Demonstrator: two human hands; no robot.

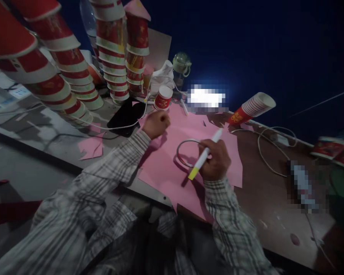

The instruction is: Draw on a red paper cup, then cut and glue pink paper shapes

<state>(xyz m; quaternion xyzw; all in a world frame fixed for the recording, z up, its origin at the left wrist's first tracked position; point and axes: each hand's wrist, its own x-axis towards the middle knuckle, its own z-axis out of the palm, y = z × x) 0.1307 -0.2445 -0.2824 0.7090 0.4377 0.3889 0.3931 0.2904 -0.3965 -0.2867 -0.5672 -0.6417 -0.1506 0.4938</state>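
The right hand (218, 160) grips a white, yellow-ended plastic marker (202, 159), presumably for control, over flat pink paper (163, 168), beside a thin silvery ring (178, 151) it may touch; the left hand (156, 125) curls closed.

Near the centre of the frame, the left hand (157, 125) is curled above pink paper (166, 166) spread on the counter (266, 187). Right of it, the right hand (217, 159) grips a white-and-yellow marker (201, 161), with a thin ring (186, 141) at its left; whether held is unclear. Tall stacks of red-and-white paper cups (111, 61) fill the upper left; a tilted cup stack (250, 109) occupies the upper right.
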